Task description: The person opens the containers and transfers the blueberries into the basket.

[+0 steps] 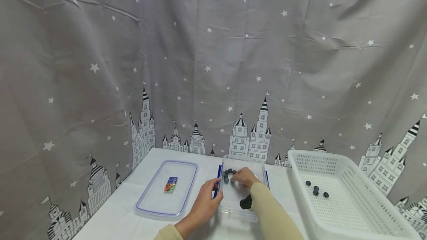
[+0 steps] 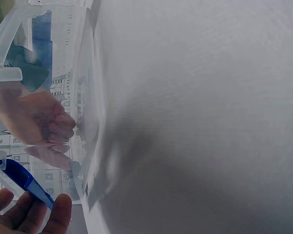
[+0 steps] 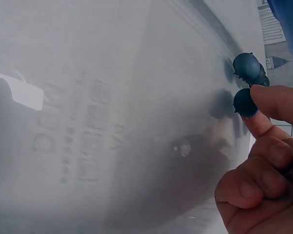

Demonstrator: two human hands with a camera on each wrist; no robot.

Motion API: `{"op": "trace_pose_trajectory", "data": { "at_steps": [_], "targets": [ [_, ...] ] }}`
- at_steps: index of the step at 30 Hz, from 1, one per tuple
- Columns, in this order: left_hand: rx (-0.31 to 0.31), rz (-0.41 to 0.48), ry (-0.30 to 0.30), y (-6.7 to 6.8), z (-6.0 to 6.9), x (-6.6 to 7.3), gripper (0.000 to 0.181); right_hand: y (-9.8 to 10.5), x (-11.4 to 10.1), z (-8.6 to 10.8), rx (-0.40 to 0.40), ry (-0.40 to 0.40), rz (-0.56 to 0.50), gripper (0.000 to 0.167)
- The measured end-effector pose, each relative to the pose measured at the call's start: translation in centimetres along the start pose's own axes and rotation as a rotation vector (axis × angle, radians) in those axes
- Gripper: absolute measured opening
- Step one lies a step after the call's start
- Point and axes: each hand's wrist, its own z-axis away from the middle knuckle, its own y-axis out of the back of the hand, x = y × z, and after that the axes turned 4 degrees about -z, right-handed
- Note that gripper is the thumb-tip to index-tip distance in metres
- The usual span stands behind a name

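Inside the clear container [image 1: 238, 216], my right hand [image 1: 246, 177] pinches a dark blueberry [image 3: 244, 103] between thumb and forefinger, low near the container's floor. Several other blueberries [image 1: 226, 179] lie beside it at the far left; one [image 3: 246, 66] shows close by in the right wrist view. My left hand [image 1: 206, 200] holds the container's left side, its fingers at the blue latch [image 2: 27, 181]. A dark round thing [image 1: 245, 203] shows by my right forearm, partly covered by the sleeve.
A clear lid [image 1: 156, 200] with a blue seal and a colourful label [image 1: 171, 185] lies at the left. On the right stands a white perforated basket [image 1: 347, 210] with several blueberries [image 1: 315, 190] in it. A grey curtain [image 1: 213, 66] hangs behind the table.
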Motion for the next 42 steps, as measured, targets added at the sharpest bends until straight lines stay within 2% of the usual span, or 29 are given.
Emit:
{"op": "trace_pose_trajectory", "data": {
  "at_steps": [5,9,15,18,25,31,36,42],
  "targets": [
    [0.0,-0.007,-0.001,-0.1,0.1,-0.1,0.048,0.1,-0.1,-0.4,-0.018,-0.001,0.061,0.013],
    [0.008,-0.005,-0.009,0.0,0.0,0.0,0.049,0.6,-1.1,-0.2,-0.022,0.001,0.097,0.017],
    [0.021,-0.017,-0.021,0.1,0.0,0.3,0.047,2.0,-2.4,0.2,-0.053,0.07,0.081,0.017],
    [0.025,-0.026,-0.034,0.1,0.1,0.3,0.047,3.2,-3.0,0.6,-0.069,0.103,0.069,0.018],
    [0.051,-0.03,-0.058,-0.1,0.3,0.2,0.045,6.2,-3.9,1.4,-0.072,0.12,0.062,0.02],
    [0.033,-0.023,-0.061,-0.1,0.3,0.1,0.045,9.0,-3.8,2.2,-0.052,0.117,0.071,0.019],
    [0.027,-0.023,-0.048,0.1,0.1,0.0,0.045,11.6,-3.8,2.8,-0.047,0.144,0.06,0.019],
    [0.023,-0.02,-0.039,0.0,0.2,0.0,0.046,14.7,-2.8,3.7,-0.029,0.156,0.072,0.021]
  ]
}}
